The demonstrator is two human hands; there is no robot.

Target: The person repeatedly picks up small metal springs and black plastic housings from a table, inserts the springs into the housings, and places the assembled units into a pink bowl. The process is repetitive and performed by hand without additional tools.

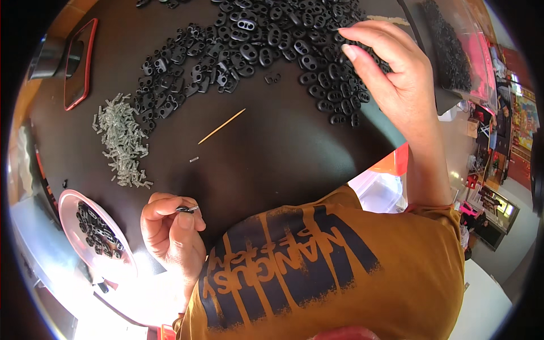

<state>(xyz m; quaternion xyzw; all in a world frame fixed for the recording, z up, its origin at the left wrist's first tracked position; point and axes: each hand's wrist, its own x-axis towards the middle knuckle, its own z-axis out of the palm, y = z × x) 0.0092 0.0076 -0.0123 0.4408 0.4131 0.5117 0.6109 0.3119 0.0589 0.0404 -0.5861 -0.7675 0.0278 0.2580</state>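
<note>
My left hand point(173, 226) pinches a small black plastic cord-lock piece point(182, 209) between thumb and fingers. A thin metal spring point(194, 208) sticks out from its right end. Above the right part of a big heap of black two-holed cord-lock pieces point(272, 34) hovers my right hand point(396, 73). Its thumb and forefinger are apart, with nothing visible between them; the other fingers are largely hidden. Several loose springs lie in a pile point(120, 141) on the left of the dark table. A single spring point(194, 159) lies apart, near a wooden toothpick point(221, 126).
A pink bowl point(127, 252) at the lower left holds several black pieces. At the upper left lies a phone with a red case point(81, 65). A clear bag of black pieces point(447, 48) is at the far right. Below the table edge shows a translucent container point(379, 190).
</note>
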